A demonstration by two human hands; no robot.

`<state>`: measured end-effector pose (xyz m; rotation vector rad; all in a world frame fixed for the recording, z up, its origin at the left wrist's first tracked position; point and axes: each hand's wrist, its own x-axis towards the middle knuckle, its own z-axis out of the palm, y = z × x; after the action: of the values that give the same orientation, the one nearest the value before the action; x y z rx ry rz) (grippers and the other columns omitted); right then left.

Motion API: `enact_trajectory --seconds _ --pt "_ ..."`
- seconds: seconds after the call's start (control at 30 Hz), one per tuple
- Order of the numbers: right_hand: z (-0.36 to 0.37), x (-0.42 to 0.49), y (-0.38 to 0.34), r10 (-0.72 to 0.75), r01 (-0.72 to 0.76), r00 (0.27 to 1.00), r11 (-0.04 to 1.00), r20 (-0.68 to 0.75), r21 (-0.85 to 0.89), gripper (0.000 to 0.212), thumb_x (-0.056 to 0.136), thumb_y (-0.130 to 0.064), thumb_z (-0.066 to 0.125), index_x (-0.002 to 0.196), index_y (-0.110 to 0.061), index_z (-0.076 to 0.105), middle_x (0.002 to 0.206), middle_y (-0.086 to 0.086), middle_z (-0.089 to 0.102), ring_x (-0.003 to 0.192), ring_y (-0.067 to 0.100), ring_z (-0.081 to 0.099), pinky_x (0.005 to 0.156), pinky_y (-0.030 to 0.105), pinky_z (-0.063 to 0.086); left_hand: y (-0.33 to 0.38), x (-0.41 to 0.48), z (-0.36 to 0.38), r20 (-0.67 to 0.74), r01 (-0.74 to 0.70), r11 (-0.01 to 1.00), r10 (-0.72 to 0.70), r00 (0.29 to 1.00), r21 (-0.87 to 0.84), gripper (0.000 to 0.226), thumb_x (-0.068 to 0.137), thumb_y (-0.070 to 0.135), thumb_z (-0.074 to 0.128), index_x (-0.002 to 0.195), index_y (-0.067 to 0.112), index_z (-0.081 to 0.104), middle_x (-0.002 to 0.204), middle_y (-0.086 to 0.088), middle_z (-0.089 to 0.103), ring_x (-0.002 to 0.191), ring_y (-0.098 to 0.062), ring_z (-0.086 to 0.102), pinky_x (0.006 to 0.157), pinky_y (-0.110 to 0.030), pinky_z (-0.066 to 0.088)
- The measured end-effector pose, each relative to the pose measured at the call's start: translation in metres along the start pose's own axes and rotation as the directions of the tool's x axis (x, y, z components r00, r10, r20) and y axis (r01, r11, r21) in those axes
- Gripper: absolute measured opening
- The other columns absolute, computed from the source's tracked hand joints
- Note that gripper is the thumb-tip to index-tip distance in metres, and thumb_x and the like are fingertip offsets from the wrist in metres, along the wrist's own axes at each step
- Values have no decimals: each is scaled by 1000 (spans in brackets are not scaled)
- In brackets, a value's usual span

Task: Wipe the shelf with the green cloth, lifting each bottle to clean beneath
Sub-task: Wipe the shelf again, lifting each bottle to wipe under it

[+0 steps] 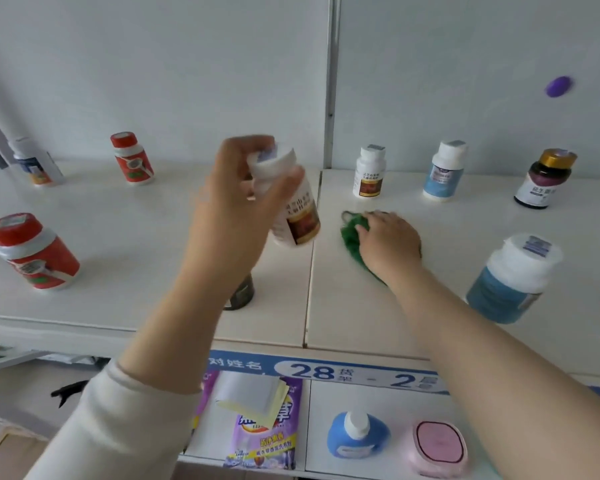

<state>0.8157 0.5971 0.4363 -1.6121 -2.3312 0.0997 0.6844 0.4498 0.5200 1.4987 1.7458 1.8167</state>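
On the far left of the white shelf [136, 220], at the back, stands a white bottle with a blue label [35, 164]. A small red bottle [132, 159] stands near it to the right. A bigger red bottle [32, 252] stands closer to the front edge, well apart from both.

In the middle, the left hand [236, 202] holds a white bottle with a brown label [288, 202] in the air above the shelf. The fingers and thumb are curled around its upper part, near the cap, and the bottle is tilted, its bottom pointing to the right. Below this arm a dark jar [239, 292] stands on the shelf, mostly hidden by the wrist.

Just to the right of the seam between the two shelf boards lies the green cloth [352, 237], flat on the shelf. The right hand [390, 244] rests on it palm down, with the fingers loosely stretched over the cloth and pressing it; only the left part of the cloth shows from under the hand.

Behind the cloth, at the back wall, three bottles stand in a row: a second white bottle with a brown label [369, 173], a pale blue bottle [445, 173] and a dark bottle with a gold cap [544, 180]. A large blue bottle with a white cap [513, 278] stands near the front on the right, beside the right forearm.

On the front edge of the shelf is a blue strip with the number 28 [319, 370]. On the lower shelf lie a purple bag [264, 427], a blue flask [355, 434] and a pink box [437, 445].
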Motion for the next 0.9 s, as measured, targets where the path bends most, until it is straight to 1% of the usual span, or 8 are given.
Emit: enact_trajectory --seconds 0.07,0.13,0.23,0.33,0.47,0.6,0.73,0.9 --pt "2 6 -22 -150 145 983 988 109 52 45 98 -34 27 140 -19 32 150 3 31 137 24 26 112 35 20 6 11 -12 -14 -33 999 33 999 10 25 81 29 63 101 34 49 98 19 60 82 7 63 60 -5 46" --pt "7 -15 -38 -347 331 921 936 174 117 45 97 -36 30 140 -27 31 153 -4 24 141 19 20 114 35 13 7 18 -19 -17 -42 999 43 999 6 26 81 29 63 102 34 49 100 18 61 82 4 64 62 -6 47" --pt "7 -68 -38 -586 547 802 798 113 254 42 93 -35 40 135 -35 38 149 -13 29 139 10 22 111 27 11 5 31 -24 -37 -67 998 67 997 1 26 80 28 63 103 29 51 101 16 61 79 7 63 62 -6 46" --pt "7 -48 -32 -563 526 822 808 84 266 41 93 -30 42 134 -34 40 147 -15 33 136 8 28 110 23 14 2 42 -25 -47 -61 998 61 997 -2 24 81 28 64 102 29 51 97 19 60 77 11 62 61 -4 45" --pt "21 38 -44 -308 298 949 944 59 144 40 96 -24 37 135 -15 41 144 5 38 132 22 31 108 30 23 -6 54 -24 -28 -38 999 38 999 27 26 81 30 64 102 33 50 98 21 59 82 2 63 62 -4 46" --pt "39 99 -54 -141 138 987 989 73 45 39 96 -28 36 130 -12 45 132 13 36 123 31 26 102 36 26 -10 61 -25 -8 -34 997 34 999 75 29 80 34 63 106 33 51 99 21 59 88 1 62 66 -2 47" --pt "34 89 -57 -226 212 965 971 135 111 41 97 -27 33 134 -11 40 138 8 36 130 26 26 105 35 26 -3 60 -23 8 -56 995 56 998 79 32 81 33 63 111 27 53 98 20 58 90 2 61 69 -4 47" --pt "7 -21 -48 -570 499 806 800 159 333 37 92 -17 46 127 -27 49 142 -8 40 132 12 28 112 27 15 7 52 -20 32 -89 993 86 996 80 34 84 32 60 115 21 51 101 17 57 99 1 58 76 -7 48"
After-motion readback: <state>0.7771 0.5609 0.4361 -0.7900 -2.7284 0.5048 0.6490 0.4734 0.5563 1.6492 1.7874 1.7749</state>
